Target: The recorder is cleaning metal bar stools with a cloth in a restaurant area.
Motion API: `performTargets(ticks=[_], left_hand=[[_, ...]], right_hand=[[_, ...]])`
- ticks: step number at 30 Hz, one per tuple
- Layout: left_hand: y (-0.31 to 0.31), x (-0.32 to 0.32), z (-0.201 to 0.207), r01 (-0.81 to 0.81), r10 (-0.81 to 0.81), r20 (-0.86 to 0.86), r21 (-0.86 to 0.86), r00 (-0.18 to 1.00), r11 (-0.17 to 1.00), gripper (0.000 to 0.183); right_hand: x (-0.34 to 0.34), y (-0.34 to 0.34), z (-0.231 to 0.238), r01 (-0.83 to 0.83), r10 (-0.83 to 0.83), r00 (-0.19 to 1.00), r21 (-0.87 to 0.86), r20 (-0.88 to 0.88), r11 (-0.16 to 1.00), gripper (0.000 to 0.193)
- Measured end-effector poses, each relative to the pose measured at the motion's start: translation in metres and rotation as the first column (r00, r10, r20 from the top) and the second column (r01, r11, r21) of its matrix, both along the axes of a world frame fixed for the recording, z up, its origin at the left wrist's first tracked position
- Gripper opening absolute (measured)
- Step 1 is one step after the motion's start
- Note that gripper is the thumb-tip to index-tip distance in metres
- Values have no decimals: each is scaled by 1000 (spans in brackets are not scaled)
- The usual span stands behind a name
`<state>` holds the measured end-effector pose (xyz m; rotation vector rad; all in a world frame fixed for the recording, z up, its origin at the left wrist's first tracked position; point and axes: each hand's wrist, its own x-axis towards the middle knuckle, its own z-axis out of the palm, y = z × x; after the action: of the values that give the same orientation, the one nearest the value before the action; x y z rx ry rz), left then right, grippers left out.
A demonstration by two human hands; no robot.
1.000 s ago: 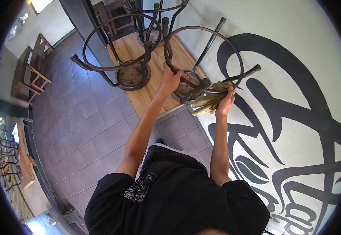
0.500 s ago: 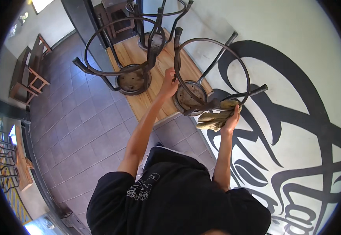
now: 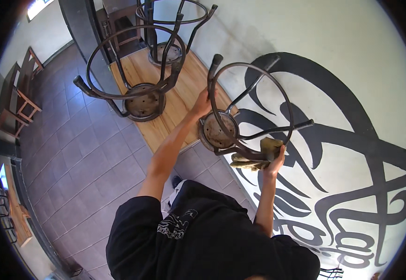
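Observation:
An upside-down metal stool (image 3: 219,132) with dark legs and a round foot ring is between my hands. Its seat overlaps the near right corner of the wooden table (image 3: 179,119); whether it rests there or hangs just above, I cannot tell. My left hand (image 3: 203,103) is closed around a leg on the far left side of this stool. In my right hand (image 3: 275,164) is a folded olive-brown cloth (image 3: 249,164), pressed against the near leg and ring. The fingers of that hand are partly hidden behind the cloth.
Two more upturned stools, a nearer one (image 3: 143,103) and a farther one (image 3: 165,55), stand on the table. A white wall (image 3: 277,28) with large black lettering runs along the right. Wooden benches (image 3: 19,93) line the far left of the tiled floor (image 3: 91,163).
The stool between my hands has come slightly toward me relative to the table, and both hands have moved with it. The whole view has shifted a little.

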<state>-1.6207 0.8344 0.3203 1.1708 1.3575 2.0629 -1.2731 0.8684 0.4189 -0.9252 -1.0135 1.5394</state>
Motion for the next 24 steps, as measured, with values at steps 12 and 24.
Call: performTargets(ticks=[12,24], left_hand=[[-45,114,68,-136,140,-74,53,987,989,12],[-171,269,120,-248,243,-50,-150,969,957,28]], right_hand=[[81,0,8,64,-64,998,70,0,995,58],[234,-58,-20,-170,103,984,601,144,781,52]])
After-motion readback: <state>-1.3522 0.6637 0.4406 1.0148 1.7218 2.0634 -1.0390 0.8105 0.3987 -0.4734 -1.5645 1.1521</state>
